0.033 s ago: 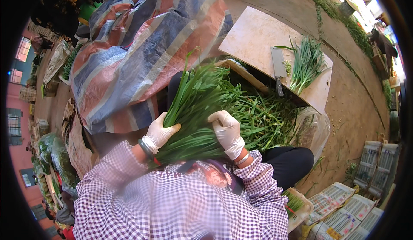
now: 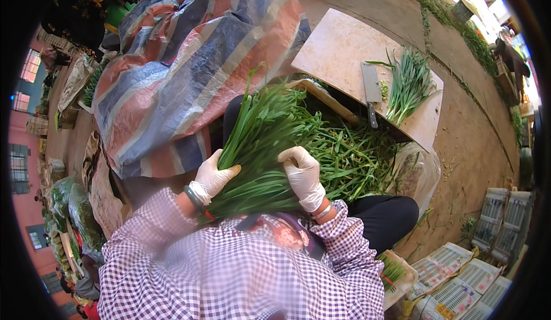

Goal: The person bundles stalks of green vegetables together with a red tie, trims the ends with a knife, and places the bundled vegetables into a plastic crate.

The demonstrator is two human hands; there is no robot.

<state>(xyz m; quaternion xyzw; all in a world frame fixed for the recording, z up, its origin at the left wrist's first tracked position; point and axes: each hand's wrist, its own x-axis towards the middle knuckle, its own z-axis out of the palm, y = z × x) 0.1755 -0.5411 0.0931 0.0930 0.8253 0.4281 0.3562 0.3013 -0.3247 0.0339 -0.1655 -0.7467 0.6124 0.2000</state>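
My left hand (image 2: 213,178), in a white glove, is closed round a bunch of long green garlic chives (image 2: 244,128) spread across my lap. My right hand (image 2: 302,174), also gloved, sits at the right side of the leaves with its fingers curled in a pinch; anything between the fingertips is too small or hidden to make out. Looser chives (image 2: 359,162) are heaped just beyond it. On a pale board (image 2: 338,45) ahead to the right lie a cleaver (image 2: 371,88) and a smaller bunch of chives (image 2: 410,86), with short cut bits between them.
A striped plastic sheet (image 2: 178,85) bulges up at the front left. A clear plastic bag (image 2: 418,168) hangs below the board. Printed cartons (image 2: 453,280) and a box of bundled green stems (image 2: 392,271) stand at the lower right. Scraps are scattered over the floor (image 2: 468,142).
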